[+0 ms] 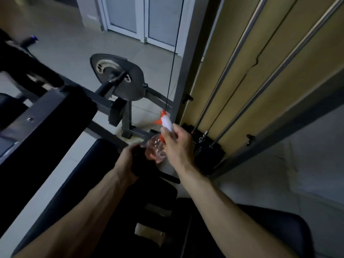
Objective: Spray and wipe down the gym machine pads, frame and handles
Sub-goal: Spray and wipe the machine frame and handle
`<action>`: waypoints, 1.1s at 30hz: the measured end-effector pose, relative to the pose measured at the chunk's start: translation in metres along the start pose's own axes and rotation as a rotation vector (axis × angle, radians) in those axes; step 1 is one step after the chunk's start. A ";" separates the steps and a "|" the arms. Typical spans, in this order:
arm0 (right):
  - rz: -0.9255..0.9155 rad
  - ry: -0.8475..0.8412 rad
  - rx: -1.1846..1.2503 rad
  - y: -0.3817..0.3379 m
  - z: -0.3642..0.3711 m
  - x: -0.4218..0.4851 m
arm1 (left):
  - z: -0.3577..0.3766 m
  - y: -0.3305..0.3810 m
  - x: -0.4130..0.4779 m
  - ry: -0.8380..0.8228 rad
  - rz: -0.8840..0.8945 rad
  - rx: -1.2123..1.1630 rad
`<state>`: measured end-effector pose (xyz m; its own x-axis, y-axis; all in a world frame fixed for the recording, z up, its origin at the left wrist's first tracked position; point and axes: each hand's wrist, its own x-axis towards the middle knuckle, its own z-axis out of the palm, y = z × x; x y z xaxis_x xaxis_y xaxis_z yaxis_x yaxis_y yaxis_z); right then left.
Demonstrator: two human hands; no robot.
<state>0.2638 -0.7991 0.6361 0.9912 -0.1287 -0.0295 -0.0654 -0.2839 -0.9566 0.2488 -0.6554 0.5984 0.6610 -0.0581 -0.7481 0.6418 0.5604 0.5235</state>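
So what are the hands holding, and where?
The right hand grips the spray bottle at its neck; the left hand clutches what looks like a dark cloth.

Both forearms forward, left grip (128,157) clenched on cloth (144,165), right grip (176,144) clasping bottle (166,123)

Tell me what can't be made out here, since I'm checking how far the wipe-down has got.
All head view.
Dark thing in the left hand: lost against the black pad in dim light; cloth or not, cannot tell.
Bottle: partly behind the right hand; fill level unreadable.
Weight stack markings: too small and dark.
Handle, top left: blurred.
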 end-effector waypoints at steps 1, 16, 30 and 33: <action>-0.022 -0.018 0.018 -0.011 -0.002 -0.014 | -0.002 0.000 -0.021 -0.012 0.026 0.023; -0.327 -0.483 0.113 -0.085 -0.040 -0.196 | -0.069 -0.093 -0.271 0.218 0.242 0.226; -0.143 -0.675 -0.036 -0.016 0.058 -0.328 | -0.195 -0.081 -0.375 0.605 0.608 0.260; -0.131 -0.760 -0.048 -0.012 0.091 -0.353 | -0.220 -0.078 -0.379 0.645 0.602 0.166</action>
<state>-0.0746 -0.6635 0.6313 0.7967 0.5915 -0.1241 0.0707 -0.2951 -0.9529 -0.1376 -0.4952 0.7515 0.5888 0.7104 -0.3854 0.3380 0.2168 0.9159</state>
